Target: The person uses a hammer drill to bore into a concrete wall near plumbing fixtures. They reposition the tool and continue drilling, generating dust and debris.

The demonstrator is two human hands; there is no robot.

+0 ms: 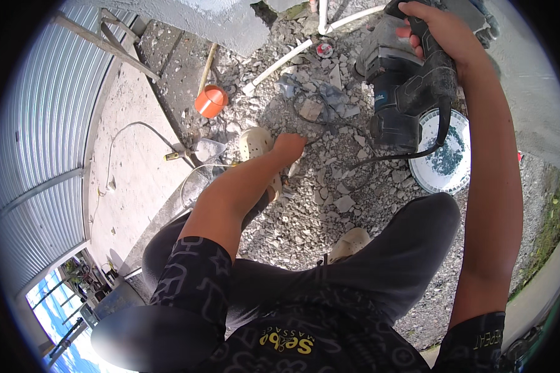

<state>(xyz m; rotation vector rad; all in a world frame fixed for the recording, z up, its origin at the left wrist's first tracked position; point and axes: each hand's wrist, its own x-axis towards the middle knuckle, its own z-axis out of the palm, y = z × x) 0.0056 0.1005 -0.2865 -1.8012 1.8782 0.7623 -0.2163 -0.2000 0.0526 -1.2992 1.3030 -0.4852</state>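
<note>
My right hand is wrapped round the handle of a dark corded power tool with a bulky motor body, at the upper right. The tool's front end lies by the grey wall, and its kind is not plain. A black power cord leaves the handle and winds over the rubble. My left hand is a fist low over the rubble, beside my beige clog. A thin dark stretch of cord meets its fingers; the grip itself is mostly hidden.
A white bucket lid or bucket with green-stained contents stands beneath the tool. Broken rubble covers the ground. White pipes, an orange scoop-like container and a trowel lie ahead. Corrugated metal rises at left.
</note>
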